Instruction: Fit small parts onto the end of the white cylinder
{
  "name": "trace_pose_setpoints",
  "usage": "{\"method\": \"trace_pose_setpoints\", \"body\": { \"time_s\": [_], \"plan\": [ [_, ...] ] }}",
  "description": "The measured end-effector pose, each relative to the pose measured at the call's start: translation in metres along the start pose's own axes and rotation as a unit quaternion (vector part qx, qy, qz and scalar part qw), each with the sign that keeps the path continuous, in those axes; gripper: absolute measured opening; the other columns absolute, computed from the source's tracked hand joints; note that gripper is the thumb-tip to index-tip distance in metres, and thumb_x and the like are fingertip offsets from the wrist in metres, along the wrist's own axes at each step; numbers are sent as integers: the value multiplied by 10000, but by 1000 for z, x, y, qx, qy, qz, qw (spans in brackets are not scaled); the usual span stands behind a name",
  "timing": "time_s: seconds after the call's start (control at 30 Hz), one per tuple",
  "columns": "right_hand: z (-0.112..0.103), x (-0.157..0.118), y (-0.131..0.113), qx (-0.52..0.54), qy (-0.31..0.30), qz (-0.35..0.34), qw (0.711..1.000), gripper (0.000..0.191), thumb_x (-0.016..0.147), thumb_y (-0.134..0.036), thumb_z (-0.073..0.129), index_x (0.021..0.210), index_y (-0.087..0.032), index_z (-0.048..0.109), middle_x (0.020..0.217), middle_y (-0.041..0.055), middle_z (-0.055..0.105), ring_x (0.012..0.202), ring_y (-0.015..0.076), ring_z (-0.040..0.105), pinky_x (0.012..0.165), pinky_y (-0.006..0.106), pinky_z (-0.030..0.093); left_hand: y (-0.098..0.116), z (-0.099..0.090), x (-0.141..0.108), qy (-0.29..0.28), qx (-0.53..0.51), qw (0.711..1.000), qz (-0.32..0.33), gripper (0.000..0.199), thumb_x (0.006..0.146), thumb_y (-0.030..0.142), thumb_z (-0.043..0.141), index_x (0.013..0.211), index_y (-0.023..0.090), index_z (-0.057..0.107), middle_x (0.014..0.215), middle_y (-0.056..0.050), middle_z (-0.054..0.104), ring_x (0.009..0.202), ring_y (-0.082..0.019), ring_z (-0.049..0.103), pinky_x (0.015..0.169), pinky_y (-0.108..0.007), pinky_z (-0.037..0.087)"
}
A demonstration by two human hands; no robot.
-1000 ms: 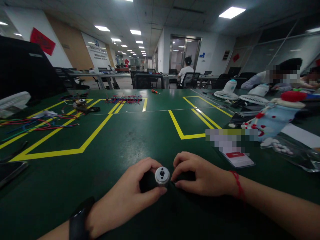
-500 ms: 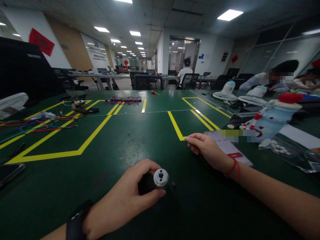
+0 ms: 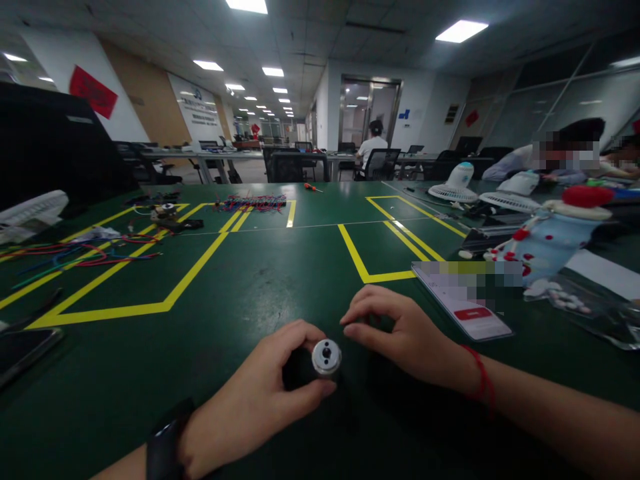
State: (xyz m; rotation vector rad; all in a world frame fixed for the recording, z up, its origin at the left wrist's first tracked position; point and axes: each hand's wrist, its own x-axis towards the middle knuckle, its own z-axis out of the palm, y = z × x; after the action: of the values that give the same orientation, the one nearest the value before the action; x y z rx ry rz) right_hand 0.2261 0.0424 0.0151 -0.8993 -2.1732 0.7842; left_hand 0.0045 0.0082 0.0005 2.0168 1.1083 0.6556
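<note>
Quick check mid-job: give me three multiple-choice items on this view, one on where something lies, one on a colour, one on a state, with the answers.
1. Where does the bundle of red and blue wires lie?
A. far across the green table
B. under the right hand
C. on the phone

2. What colour is the band on the right wrist?
A. yellow
B. red
C. white

3. How does the left hand stand to the small metal cylinder?
A. apart from it
B. flat on top of it
C. closed round it, round end showing

Answers: 1 A, the bundle sits by the far yellow lines. 2 B, a thin red cord circles the wrist of the right hand. 3 C, thumb and fingers wrap the cylinder's body.
</note>
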Motion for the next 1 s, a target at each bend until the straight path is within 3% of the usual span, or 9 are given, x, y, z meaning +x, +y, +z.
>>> {"method": "trace_pose_setpoints", "body": {
  "time_s": [0.07, 0.17, 0.27, 0.43, 0.63, 0.73, 0.87, 1.0],
  "plan": [
    [4, 1, -9, 5, 35, -19, 999, 101, 853, -233, 636, 937, -188, 673, 935, 22, 604, 845, 134, 575, 735, 259, 468, 0, 0, -1, -2, 4, 1000, 0, 173, 827, 209, 655, 975, 237, 570, 953, 8, 618, 870, -200, 569, 760, -299, 446],
    [11, 0, -19, -22, 3, -45, 999, 123, 846, -199, 628, 955, -200, 685, 964, 28, 602, 865, 144, 576, 771, 279, 462, 0, 1, -2, -5, 0, 1000, -1, 175, 832, 204, 650, 984, 234, 569, 963, 8, 615, 884, -200, 568, 773, -301, 445],
    [14, 0, -22, -23, -13, -35, 999, 139, 847, -182, 619, 962, -205, 694, 960, 24, 601, 849, 139, 581, 762, 276, 465, 0, 0, -3, -6, 0, 1000, -4, 194, 828, 209, 662, 996, 239, 568, 981, 10, 613, 898, -202, 568, 782, -304, 443],
    [12, 1, -21, 28, 25, -16, 999, 97, 852, -235, 641, 923, -204, 698, 926, 13, 590, 832, 121, 575, 731, 244, 473, 0, -1, -2, -4, 6, 1000, -2, 213, 822, 222, 675, 1003, 246, 564, 985, 10, 614, 900, -206, 568, 787, -311, 439],
    [11, 1, -23, 33, -57, -1, 998, 133, 851, -221, 632, 961, -214, 707, 977, 20, 594, 872, 132, 576, 782, 265, 468, -1, 0, -2, -4, -3, 1000, 8, 177, 828, 205, 660, 977, 244, 572, 963, 15, 620, 877, -197, 572, 769, -297, 441],
    [3, 4, -13, 69, 1, 32, 997, 203, 870, -290, 607, 1053, -222, 664, 1038, 31, 575, 848, 130, 563, 728, 262, 468, 0, -1, -2, 1, 0, 1000, 5, 187, 817, 208, 666, 978, 238, 575, 965, 4, 627, 874, -204, 571, 769, -303, 444],
    [-11, 9, 20, 44, 123, 154, 979, 288, 897, -357, 542, 1126, -191, 599, 819, 5, 550, 664, 120, 496, 570, 249, 409, 2, -2, -2, -3, -8, 1000, 2, 203, 820, 203, 664, 997, 244, 575, 979, 3, 632, 885, -205, 577, 768, -302, 446],
    [-17, 8, 48, 33, 131, 212, 968, 347, 872, -346, 559, 1159, -153, 572, 738, -10, 539, 602, 119, 483, 533, 253, 386, 2, -1, -2, -3, -12, 1000, -3, 207, 821, 216, 668, 1004, 250, 577, 984, 3, 633, 892, -206, 580, 775, -304, 449]
  ]
}}
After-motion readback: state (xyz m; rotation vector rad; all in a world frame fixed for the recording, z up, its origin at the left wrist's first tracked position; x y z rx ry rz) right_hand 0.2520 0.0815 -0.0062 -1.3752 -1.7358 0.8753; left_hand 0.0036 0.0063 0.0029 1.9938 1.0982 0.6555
